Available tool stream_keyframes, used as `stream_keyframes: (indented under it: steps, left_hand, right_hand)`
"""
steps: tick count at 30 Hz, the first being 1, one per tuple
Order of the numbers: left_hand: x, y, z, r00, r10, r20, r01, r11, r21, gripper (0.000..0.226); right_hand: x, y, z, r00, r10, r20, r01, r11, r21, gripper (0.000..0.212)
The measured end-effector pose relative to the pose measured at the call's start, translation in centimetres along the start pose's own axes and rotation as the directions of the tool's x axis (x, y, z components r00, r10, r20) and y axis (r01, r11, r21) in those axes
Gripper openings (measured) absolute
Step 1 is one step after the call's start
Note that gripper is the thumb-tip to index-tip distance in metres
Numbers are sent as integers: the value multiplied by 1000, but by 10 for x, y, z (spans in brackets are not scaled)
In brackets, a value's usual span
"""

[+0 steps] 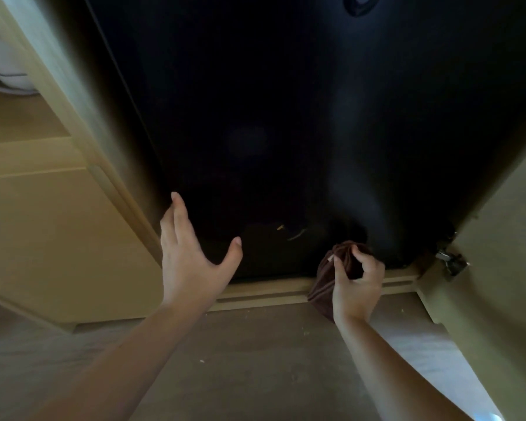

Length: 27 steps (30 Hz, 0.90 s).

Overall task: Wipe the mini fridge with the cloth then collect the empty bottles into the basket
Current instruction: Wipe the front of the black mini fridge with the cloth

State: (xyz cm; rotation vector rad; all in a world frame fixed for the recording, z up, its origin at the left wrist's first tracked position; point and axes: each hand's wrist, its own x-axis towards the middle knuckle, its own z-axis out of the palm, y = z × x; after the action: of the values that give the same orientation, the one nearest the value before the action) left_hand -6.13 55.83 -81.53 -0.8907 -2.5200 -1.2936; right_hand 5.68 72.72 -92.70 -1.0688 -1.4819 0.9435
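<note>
The black mini fridge (286, 117) fills the upper middle of the head view, its glossy door shut, set inside a wooden cabinet. My right hand (357, 284) grips a bunched dark brown cloth (324, 281) against the lower right corner of the fridge door. My left hand (189, 253) is spread open with fingers apart, touching or hovering just at the lower left edge of the door. No bottles or basket are in view.
A light wooden cabinet frame (82, 141) runs down the left of the fridge. An open cabinet door (498, 238) with a metal hinge (450, 259) stands at the right. A wooden sill (271, 291) lies below the fridge, with grey-brown floor (240, 360) under my arms.
</note>
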Motion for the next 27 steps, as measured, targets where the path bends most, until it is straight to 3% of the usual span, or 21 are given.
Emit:
stream_keyframes:
  steps: [9,13,18,23,27]
  left_hand:
    - [0,1,-2,1000,-5,15,5,1000,8,104]
    - [0,2,-2,1000,-21,11,22,999,-27,102]
    - [1,-3,-6,1000,2,31,0,999,-38,100]
    - [2,-15,-18,992,87,93,-83,996,-41,94]
    - [4,-24,-21,984,103,143,-96,994,-56,91]
  right_hand:
    - [4,-2,0,991,128,29,-129,991,25,28]
    - [8,-50,2,999,38,27,-42,986,164,28]
    - [12,-105,12,973,-230,10,222,948,227,30]
    - [3,-92,19,934,-357,10,357,934,28,31]
    - [-9,-59,20,934,-345,95,352,933,-70,32]
